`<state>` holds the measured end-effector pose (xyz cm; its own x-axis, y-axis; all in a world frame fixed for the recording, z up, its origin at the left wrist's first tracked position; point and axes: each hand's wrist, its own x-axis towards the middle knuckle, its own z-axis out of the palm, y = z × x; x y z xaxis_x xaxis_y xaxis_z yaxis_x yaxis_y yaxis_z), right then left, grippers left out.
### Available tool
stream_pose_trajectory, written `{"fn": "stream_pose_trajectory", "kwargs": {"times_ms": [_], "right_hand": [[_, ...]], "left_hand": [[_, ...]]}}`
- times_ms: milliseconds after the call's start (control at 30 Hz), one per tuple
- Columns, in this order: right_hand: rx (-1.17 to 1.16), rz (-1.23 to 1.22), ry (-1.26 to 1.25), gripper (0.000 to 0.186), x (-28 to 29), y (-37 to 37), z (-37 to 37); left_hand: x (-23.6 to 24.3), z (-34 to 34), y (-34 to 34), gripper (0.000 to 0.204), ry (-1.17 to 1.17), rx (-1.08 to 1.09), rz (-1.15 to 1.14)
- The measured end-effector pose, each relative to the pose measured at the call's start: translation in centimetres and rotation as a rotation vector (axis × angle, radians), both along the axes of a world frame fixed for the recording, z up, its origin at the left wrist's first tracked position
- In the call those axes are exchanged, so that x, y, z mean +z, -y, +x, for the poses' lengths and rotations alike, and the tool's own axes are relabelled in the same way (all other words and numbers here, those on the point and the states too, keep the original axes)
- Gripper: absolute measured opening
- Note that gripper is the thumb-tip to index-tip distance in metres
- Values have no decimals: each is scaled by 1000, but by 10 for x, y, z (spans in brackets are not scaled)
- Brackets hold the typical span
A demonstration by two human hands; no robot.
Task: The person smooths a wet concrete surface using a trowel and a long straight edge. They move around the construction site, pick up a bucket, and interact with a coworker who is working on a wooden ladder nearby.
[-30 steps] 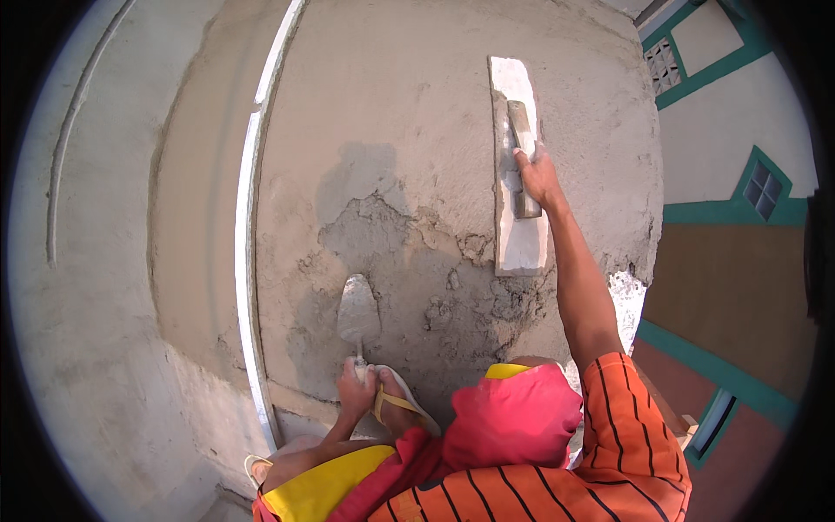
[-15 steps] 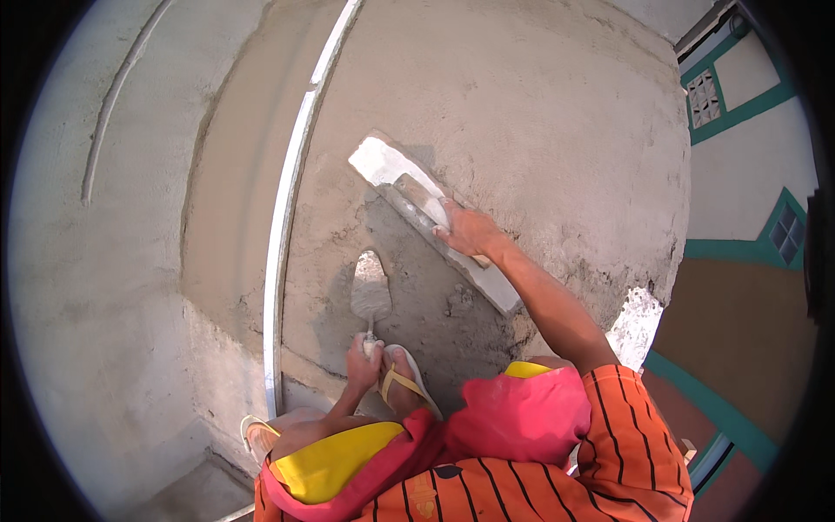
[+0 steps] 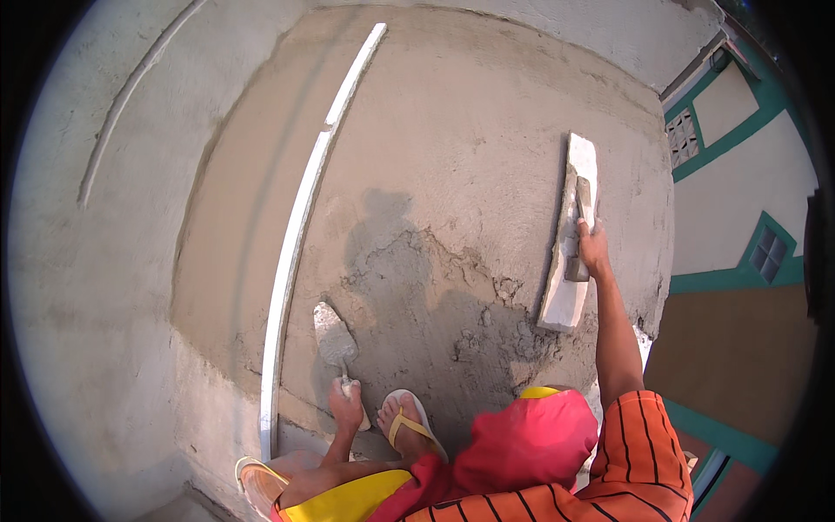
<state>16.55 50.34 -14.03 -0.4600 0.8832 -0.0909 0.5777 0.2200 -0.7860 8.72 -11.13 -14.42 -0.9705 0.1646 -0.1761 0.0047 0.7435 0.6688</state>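
My left hand (image 3: 345,407), low and left of centre, is closed around the handle of a trowel (image 3: 334,335). The trowel's mortar-smeared blade points away from me, over the damp grey mortar surface (image 3: 470,113). On the right, my right hand (image 3: 595,248) grips the handle of a long white plastering float (image 3: 565,300). The float lies lengthwise away from me against the mortar, its edges caked grey. Rough lumps of mortar (image 3: 487,335) spread to the left of the float's near end.
A long white straightedge (image 3: 298,209) stretches away left of the trowel. My sandalled foot (image 3: 409,426) stands just right of my left hand. A bare grey wall (image 3: 113,287) bounds the left side; a building with green trim (image 3: 731,278) shows at right.
My right hand has swept the float to the right and turned it from a diagonal to nearly straight ahead. My left hand and the trowel have shifted slightly left and nearer.
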Motion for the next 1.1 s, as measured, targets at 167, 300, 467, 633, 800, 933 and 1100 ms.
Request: {"fn": "stream_pose_trajectory", "kwargs": {"times_ms": [167,300,467,633,800,933,1100], "right_hand": [[-70,18,-65,49,-36,-59,-40],[42,-59,1,52,-18,-50,-152],[249,10,184,58,7,-25,-301],[462,-91,165,63,33,28,-379],[678,79,377,56,23,107,-384],[834,38,404,67,36,160,-344],[947,-2,423,66,40,211,-282]], "left_hand": [[7,4,-12,26,67,49,-51],[2,6,-7,27,-7,13,-144],[-5,10,-1,28,-13,-44,-181],[9,5,-12,30,64,5,-134],[-6,13,-1,31,58,33,-187],[1,8,-10,31,1,31,-199],[5,7,-15,31,-73,16,-173]]}}
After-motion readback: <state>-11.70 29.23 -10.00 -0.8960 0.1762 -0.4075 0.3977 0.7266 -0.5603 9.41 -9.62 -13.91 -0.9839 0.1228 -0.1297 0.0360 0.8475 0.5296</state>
